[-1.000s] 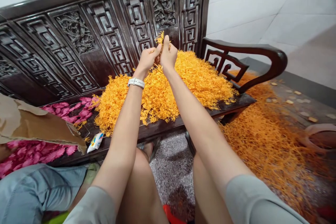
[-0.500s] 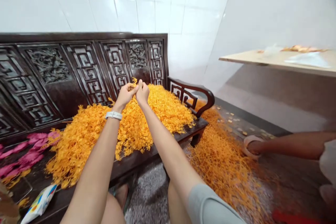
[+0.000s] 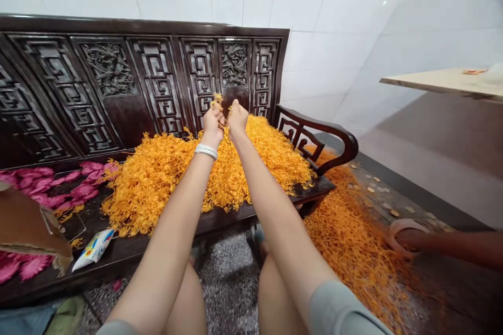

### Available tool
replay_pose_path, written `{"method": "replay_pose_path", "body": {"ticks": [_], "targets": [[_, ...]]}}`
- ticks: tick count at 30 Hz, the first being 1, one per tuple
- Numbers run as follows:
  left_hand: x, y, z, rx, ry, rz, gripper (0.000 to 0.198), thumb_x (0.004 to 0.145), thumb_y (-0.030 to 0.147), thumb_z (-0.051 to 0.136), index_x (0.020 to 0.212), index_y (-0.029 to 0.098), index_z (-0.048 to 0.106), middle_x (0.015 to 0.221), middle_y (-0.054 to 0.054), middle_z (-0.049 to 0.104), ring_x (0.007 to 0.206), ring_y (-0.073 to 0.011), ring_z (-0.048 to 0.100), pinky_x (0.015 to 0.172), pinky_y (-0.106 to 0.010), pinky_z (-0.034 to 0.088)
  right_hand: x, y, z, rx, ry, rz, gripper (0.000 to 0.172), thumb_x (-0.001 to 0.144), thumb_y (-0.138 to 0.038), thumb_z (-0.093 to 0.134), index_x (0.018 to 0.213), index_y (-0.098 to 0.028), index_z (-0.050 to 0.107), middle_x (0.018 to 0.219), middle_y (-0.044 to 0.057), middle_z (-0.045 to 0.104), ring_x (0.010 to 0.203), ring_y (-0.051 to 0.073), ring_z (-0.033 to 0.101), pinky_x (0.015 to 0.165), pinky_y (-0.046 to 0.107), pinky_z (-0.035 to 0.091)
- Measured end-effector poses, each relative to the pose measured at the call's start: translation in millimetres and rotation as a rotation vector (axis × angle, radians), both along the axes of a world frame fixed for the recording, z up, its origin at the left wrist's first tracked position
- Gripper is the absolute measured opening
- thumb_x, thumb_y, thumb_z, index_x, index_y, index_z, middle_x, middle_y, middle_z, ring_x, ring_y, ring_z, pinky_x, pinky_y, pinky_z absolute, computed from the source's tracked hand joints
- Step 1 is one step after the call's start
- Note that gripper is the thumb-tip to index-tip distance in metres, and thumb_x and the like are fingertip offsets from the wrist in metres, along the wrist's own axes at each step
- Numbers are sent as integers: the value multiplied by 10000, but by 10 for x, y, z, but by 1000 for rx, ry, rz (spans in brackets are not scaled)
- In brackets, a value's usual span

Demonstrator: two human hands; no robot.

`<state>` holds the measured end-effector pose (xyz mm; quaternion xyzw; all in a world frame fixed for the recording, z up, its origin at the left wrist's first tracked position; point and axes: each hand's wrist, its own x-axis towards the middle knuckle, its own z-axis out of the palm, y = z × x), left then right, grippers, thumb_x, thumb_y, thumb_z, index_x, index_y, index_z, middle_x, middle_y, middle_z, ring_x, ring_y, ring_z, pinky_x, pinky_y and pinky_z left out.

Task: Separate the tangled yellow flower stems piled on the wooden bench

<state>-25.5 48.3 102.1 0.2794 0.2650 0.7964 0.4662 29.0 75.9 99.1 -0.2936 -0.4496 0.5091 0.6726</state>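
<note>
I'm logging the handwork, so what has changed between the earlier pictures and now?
The left hand and right hand, touching before, have drawn slightly apart; an orange piece now stands in the left hand's grip. Any release is unclear. The orange pile, pink flowers and white packet stayed on the bench.

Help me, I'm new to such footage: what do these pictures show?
There is no machine: these are a person's bare hands, seen from a camera worn on the head, looking forward and down. A carved dark wooden bench bears a heap of orange-yellow flower-like pieces; pink flower-like pieces and a white packet lie farther left. The left hand holds a small yellow piece; the right hand is close beside it, but I cannot tell what it grips, if anything.
</note>
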Motion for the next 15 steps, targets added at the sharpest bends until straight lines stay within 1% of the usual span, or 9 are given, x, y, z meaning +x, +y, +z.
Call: {"method": "replay_pose_path", "body": {"ticks": [2,4,6,8,10,11,12,13,15], "targets": [[-84,-8,-8,-5,-141,-49,462,1112,365,562,704,205,417,495,101,239,388,-49,197,399,-189,220,-1,-64,83,-120,158,129,522,1106,-547,450,723,-246,261,511,-110,223,461,84,174,445,218,181],[-185,-3,-35,-22,-216,-87,479,1128,373,516,695,205,398,482,98,220,370,-49,187,388,-189,224,54,-210,250,-141,204,264,541,1090,-615,455,740,-250,262,508,-116,198,450,79,130,415,212,152],[-311,4,-69,-32,-224,-91,468,1124,374,525,701,204,421,480,97,229,357,-49,195,379,-194,230,195,-415,503,-83,111,394,550,1062,-645,507,744,-249,296,518,-109,202,449,73,134,401,205,151],[-474,-7,-109,-31,-193,-66,433,1113,375,554,725,206,465,488,97,243,356,-52,224,376,-199,238,420,-585,780,1,-36,512,540,1026,-659,579,762,-246,353,545,-96,233,458,67,172,409,198,188],[-672,-49,-156,-23,-135,-51,390,1113,372,556,762,208,518,513,90,300,369,-51,264,376,-201,241,649,-611,956,57,-123,569,519,1012,-677,595,792,-245,410,585,-78,278,473,63,217,442,203,236],[-776,-80,-182,-12,-102,-56,373,1116,367,549,780,206,545,533,82,344,378,-47,282,378,-199,244,731,-562,966,50,-149,569,545,1006,-731,554,792,-248,422,591,-68,288,479,69,248,460,215,255],[-876,-116,-209,2,-72,-65,361,1117,361,546,792,204,567,554,73,385,387,-43,292,380,-196,247,779,-481,911,26,-150,532,579,997,-785,503,787,-251,426,591,-60,291,487,80,274,473,232,266],[-967,-152,-235,17,-44,-74,355,1112,358,555,794,201,584,574,65,419,393,-39,297,382,-194,251,792,-380,797,12,-92,427,605,990,-822,455,782,-254,426,588,-58,276,489,89,273,477,241,255],[-1103,-206,-283,26,19,-68,342,1076,369,624,780,199,606,603,52,470,402,-36,317,387,-196,261,734,-159,449,-66,-4,208,621,981,-840,408,764,-259,432,576,-54,268,489,116,286,472,264,267]]}}
